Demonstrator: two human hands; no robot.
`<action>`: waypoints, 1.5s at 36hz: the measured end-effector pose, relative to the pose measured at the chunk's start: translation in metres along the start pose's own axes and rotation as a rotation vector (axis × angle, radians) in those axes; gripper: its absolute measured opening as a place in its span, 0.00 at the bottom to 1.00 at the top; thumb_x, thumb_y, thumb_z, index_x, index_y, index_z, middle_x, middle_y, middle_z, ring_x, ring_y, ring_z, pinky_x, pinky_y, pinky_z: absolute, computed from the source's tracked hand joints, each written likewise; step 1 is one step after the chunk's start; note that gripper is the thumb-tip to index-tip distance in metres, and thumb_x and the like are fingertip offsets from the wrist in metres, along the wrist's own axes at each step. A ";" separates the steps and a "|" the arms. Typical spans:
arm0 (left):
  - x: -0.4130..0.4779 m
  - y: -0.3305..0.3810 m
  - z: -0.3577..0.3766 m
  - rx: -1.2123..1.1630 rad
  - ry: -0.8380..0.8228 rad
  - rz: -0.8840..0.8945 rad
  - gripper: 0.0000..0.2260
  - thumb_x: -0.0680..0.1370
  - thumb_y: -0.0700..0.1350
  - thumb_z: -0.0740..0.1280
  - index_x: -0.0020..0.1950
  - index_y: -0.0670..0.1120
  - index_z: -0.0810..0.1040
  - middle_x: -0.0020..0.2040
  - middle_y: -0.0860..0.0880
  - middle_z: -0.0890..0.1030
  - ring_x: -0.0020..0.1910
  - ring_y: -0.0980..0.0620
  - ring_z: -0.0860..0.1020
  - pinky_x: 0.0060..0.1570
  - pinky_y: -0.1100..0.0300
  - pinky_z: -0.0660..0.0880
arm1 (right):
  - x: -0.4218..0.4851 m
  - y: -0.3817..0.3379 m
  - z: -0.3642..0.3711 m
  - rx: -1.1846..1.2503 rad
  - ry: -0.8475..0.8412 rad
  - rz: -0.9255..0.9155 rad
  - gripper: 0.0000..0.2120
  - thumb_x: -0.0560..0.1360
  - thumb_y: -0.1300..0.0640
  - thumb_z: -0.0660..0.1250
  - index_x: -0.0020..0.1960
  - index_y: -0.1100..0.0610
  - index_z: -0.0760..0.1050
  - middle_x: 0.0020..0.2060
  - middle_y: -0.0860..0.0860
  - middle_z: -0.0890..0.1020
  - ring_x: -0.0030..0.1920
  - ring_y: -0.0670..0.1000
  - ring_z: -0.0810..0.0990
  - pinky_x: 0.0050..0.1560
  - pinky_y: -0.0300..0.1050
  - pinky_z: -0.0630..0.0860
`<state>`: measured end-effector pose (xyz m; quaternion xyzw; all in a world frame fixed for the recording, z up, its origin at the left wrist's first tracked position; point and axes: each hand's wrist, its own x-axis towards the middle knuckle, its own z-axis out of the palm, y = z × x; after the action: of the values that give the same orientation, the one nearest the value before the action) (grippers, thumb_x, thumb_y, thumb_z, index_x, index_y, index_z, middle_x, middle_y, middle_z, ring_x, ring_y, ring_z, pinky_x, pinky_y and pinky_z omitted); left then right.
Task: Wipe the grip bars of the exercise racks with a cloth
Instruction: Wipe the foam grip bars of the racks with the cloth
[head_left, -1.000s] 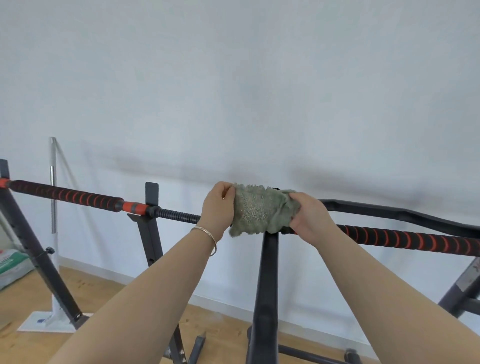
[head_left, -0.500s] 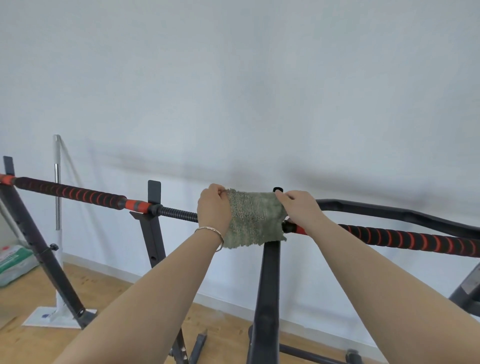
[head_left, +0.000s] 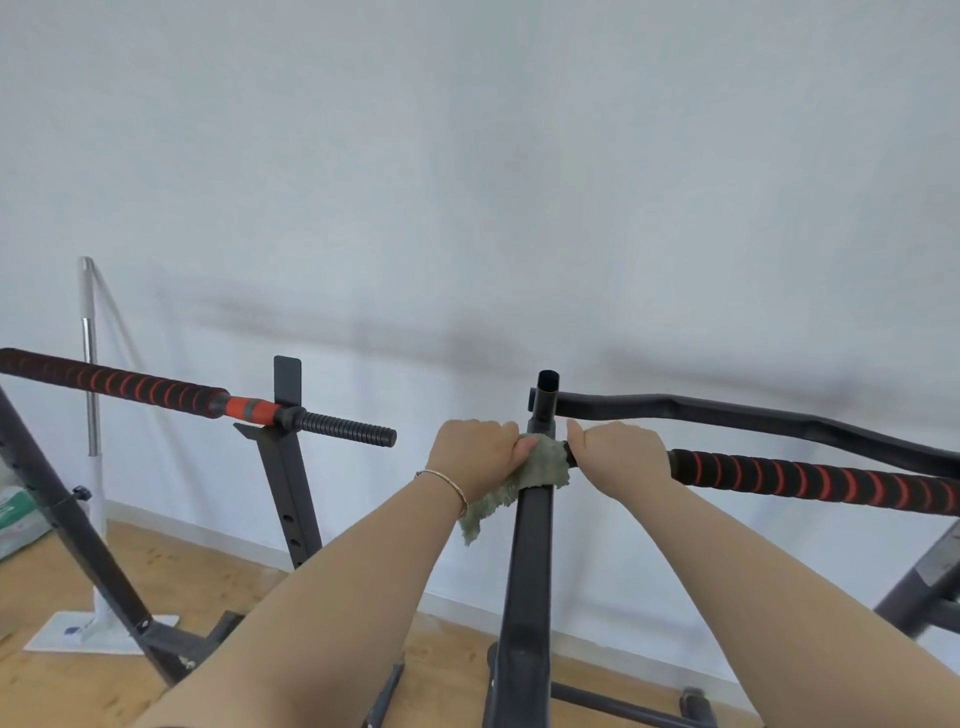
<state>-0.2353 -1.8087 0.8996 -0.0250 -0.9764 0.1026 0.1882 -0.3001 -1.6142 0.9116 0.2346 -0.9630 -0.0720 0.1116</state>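
Here, left hand (head_left: 480, 457) tight around one cloth (head_left: 545, 463), right hand (head_left: 615, 453) around one of two grip bars (head_left: 810, 480).

2 red-black grip bars are counted: left grip bar (head_left: 119, 384), right grip bar (head_left: 810, 475). 1 bent black bar (head_left: 727, 413), 1 cloth (head_left: 543, 462), 1 bracelet (head_left: 447, 480) & 1 white mop (head_left: 88, 364) are seen. 2 hands are noted: left hand (head_left: 475, 452), right hand (head_left: 615, 449).

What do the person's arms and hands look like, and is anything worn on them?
Neither the left hand nor the right hand wears a glove, and no sleeves are in view. A thin gold-coloured bangle circles the left wrist. No watch is visible.
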 end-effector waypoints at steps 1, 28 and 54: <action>0.002 0.000 0.001 0.028 -0.028 0.013 0.16 0.84 0.55 0.49 0.46 0.48 0.70 0.31 0.54 0.66 0.31 0.47 0.71 0.30 0.58 0.62 | -0.001 0.000 0.001 -0.016 0.034 -0.007 0.22 0.85 0.49 0.44 0.65 0.52 0.74 0.36 0.48 0.74 0.36 0.54 0.74 0.33 0.45 0.65; -0.002 -0.026 -0.017 -0.532 -0.038 -0.013 0.12 0.81 0.55 0.61 0.58 0.50 0.77 0.52 0.52 0.76 0.53 0.50 0.72 0.55 0.53 0.71 | -0.004 0.009 -0.029 0.651 0.113 -0.006 0.12 0.80 0.51 0.64 0.40 0.54 0.77 0.47 0.49 0.77 0.52 0.54 0.75 0.57 0.58 0.73; 0.023 0.018 -0.003 -0.036 -0.076 -0.029 0.25 0.82 0.53 0.42 0.48 0.48 0.78 0.30 0.52 0.70 0.26 0.51 0.65 0.27 0.59 0.57 | -0.014 0.019 -0.016 0.038 -0.064 -0.095 0.30 0.75 0.24 0.49 0.42 0.51 0.66 0.29 0.45 0.73 0.32 0.47 0.73 0.35 0.47 0.68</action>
<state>-0.2553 -1.7885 0.9067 -0.0105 -0.9848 0.0830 0.1521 -0.2923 -1.5924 0.9285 0.2796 -0.9550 -0.0664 0.0726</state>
